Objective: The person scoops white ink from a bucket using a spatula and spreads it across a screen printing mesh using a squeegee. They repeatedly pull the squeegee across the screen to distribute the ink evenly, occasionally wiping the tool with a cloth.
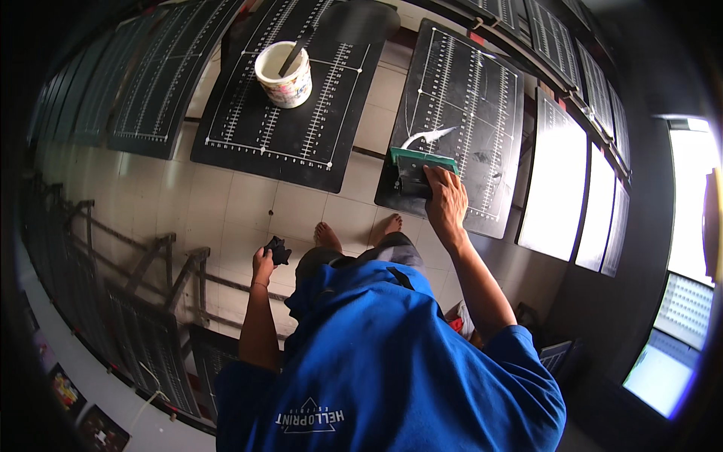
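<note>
My right hand [447,197] grips a wide squeegee [423,161] with a dark handle and a green blade. Its blade rests over the near left part of a black board [493,98] printed with white ruler scales. Just beyond the blade lies a white paste streak [429,137]. Low at my left side, my left hand [263,267] is closed around a crumpled black cloth [279,251]. On another black ruled board [218,134], to the left, stands a patterned white tub [289,89] with a dark stick-like tool [294,56] leaning in it.
More ruled boards [158,90] line up to the left. Beyond the right board, a glossy board [553,181] reflects bright light beside a dark rail [557,79]. Metal frame legs [188,275] stand behind my left arm. My bare feet [327,235] are on the tiled floor [297,205].
</note>
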### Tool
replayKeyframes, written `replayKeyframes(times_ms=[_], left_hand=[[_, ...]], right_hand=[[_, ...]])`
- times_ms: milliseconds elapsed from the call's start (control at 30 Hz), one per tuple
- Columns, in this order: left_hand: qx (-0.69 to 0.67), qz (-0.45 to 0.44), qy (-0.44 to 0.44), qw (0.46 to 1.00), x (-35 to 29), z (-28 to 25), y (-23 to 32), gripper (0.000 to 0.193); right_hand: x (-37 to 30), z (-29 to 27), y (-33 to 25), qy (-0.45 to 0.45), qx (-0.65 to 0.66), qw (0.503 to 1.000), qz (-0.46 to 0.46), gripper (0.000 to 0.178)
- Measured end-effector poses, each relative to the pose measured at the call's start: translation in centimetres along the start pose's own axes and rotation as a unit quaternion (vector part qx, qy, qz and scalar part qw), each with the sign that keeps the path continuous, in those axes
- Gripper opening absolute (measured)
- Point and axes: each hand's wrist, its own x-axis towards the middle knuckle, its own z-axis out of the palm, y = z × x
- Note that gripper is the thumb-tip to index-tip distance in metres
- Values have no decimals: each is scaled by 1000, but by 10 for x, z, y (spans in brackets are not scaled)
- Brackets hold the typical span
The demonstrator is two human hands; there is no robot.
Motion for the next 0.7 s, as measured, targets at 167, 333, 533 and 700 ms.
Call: replayKeyframes(times_ms=[167,333,533,700], left_hand=[[29,27,-4,999,9,-7,12,28],[-8,-1,-62,998,19,-16,-42,26],[-2,-73,-88,993,28,-21,-87,40],[-18,3,-72,997,10,-13,-35,28]], right_hand=[[-48,-9,-7,-44,3,999,3,62],[-84,-25,14,-35,-41,997,60,57],[-77,-10,-23,-69,3,998,8,54],[6,17,-7,21,-18,999,43,56]])
